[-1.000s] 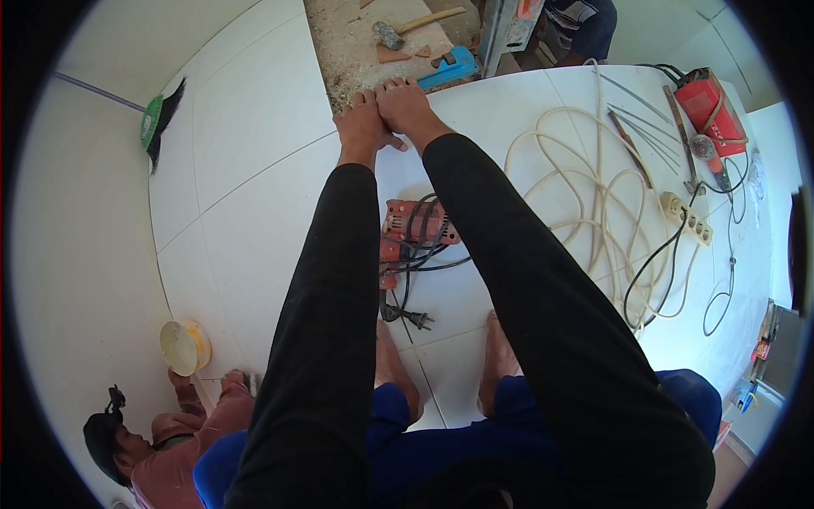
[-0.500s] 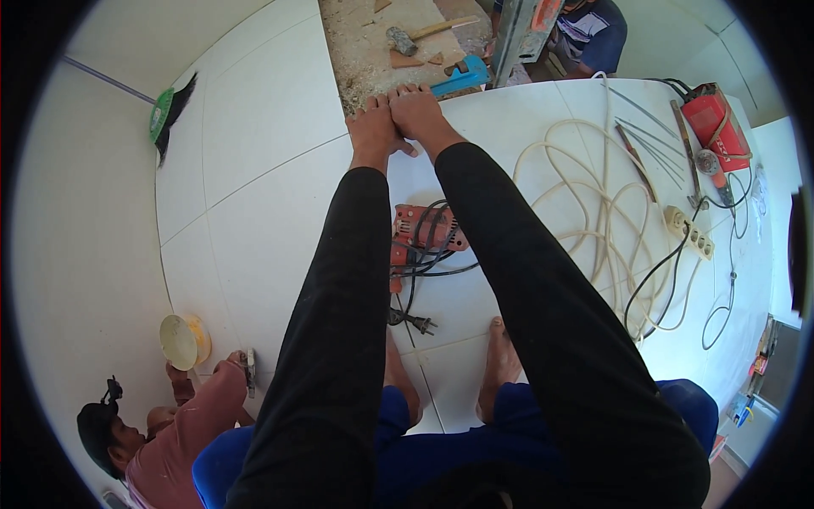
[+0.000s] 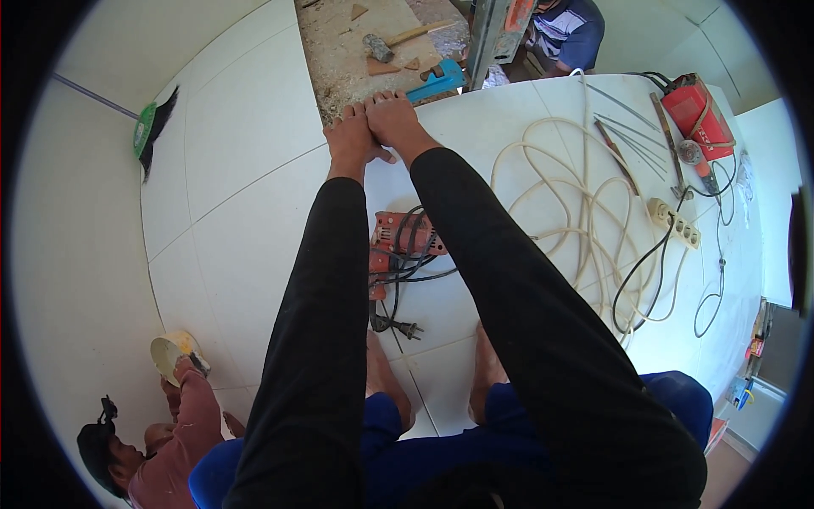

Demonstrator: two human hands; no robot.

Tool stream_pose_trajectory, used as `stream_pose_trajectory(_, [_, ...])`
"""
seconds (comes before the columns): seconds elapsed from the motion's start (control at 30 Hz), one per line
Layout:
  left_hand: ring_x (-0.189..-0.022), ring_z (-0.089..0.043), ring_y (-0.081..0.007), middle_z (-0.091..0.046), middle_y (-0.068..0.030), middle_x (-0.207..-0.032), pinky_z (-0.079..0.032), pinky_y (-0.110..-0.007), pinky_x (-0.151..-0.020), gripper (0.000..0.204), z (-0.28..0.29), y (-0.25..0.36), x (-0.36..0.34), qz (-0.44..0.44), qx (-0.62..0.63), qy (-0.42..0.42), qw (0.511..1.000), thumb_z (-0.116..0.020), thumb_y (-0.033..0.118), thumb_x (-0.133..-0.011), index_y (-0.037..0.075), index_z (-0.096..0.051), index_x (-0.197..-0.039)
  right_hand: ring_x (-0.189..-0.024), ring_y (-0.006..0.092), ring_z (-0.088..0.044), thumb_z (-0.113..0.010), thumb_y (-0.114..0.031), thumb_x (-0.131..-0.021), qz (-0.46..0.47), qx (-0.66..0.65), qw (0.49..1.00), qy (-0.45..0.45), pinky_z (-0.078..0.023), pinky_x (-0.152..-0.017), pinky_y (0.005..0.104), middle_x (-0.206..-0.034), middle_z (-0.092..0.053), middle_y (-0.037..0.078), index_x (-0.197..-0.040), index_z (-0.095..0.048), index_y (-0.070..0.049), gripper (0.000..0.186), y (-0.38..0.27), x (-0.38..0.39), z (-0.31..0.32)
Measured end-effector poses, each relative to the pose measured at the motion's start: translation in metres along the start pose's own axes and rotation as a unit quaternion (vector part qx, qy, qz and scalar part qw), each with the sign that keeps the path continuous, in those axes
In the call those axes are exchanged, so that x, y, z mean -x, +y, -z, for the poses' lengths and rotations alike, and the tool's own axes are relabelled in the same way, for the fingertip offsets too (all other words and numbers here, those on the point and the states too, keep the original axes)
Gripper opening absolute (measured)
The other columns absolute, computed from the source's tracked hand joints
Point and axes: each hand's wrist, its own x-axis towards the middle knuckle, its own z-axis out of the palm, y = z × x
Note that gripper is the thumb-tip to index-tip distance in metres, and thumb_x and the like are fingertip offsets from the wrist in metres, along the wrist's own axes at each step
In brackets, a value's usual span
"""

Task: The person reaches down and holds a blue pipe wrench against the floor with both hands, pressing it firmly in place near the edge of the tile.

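Observation:
Both my hands rest side by side at the far edge of the white floor tile (image 3: 254, 153), where it meets a rough bare strip. My left hand (image 3: 346, 142) lies palm down with its thumb stretched out; its fingers reach the edge. Against it lies my right hand (image 3: 395, 120), its fingers also at the edge. Neither hand holds a tool. Just beyond the right one is a blue pipe wrench (image 3: 439, 81). On the floor between my forearms sits a red power drill (image 3: 407, 233), its black cord wound round it and partly hidden by my sleeve.
A hammer (image 3: 379, 48) and tile shards lie on the rough strip. To the right are a tangled cream cable (image 3: 585, 199), a power strip (image 3: 674, 223), metal rods and a red machine (image 3: 699, 114). A co-worker (image 3: 182, 433) crouches lower left with a bucket (image 3: 176, 352); another person (image 3: 568, 34) is beyond.
The whole view has shifted a little, so things sit further left. My hands stay at the tile edge. The lower-left co-worker's hand, with a flat tool, has moved to the bucket.

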Motion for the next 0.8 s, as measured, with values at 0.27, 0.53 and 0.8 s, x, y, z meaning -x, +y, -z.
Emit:
stream_pose_trajectory(0.27, [-0.125, -0.058, -0.0355, -0.056, -0.0054, -0.135, -0.05, -0.056, -0.096, 0.102, -0.0009, -0.002, 0.0, -0.027, -0.002, 0.022, 0.999, -0.095, 0.045, -0.055, 0.018, -0.047, -0.141, -0.119, 0.0272, -0.061, -0.054, -0.024, -0.095, -0.006, -0.012, 1.0, 0.007, -0.042, -0.1, 0.0457, -0.12, -0.068, 0.012, -0.116, -0.066, -0.007, 0.029, 0.0007, -0.0018, -0.0036])
stream_pose_trajectory(0.53, [-0.12, -0.062, -0.0352, -0.057, -0.0068, -0.132, -0.053, -0.054, -0.09, 0.102, -0.0068, -0.0072, -0.0044, -0.034, -0.014, 0.035, 0.999, -0.093, 0.051, -0.055, 0.014, -0.046, -0.138, -0.12, 0.0213, -0.06, -0.049, -0.027, -0.097, -0.031, 0.013, 0.999, 0.008, -0.037, -0.105, 0.0445, -0.123, -0.069, 0.006, -0.119, -0.07, -0.014, 0.033, -0.0046, -0.0035, -0.0033])
stream_pose_trajectory(0.8, [-0.121, -0.061, -0.0354, -0.057, -0.0069, -0.132, -0.051, -0.054, -0.093, 0.102, -0.006, -0.0015, -0.0038, -0.028, -0.004, 0.017, 0.999, -0.095, 0.05, -0.053, 0.013, -0.047, -0.135, -0.117, 0.027, -0.062, -0.052, -0.025, -0.096, -0.017, -0.011, 0.999, 0.03, -0.042, -0.101, 0.0474, -0.12, -0.068, 0.012, -0.116, -0.067, -0.008, 0.03, 0.0, -0.0004, -0.0051])
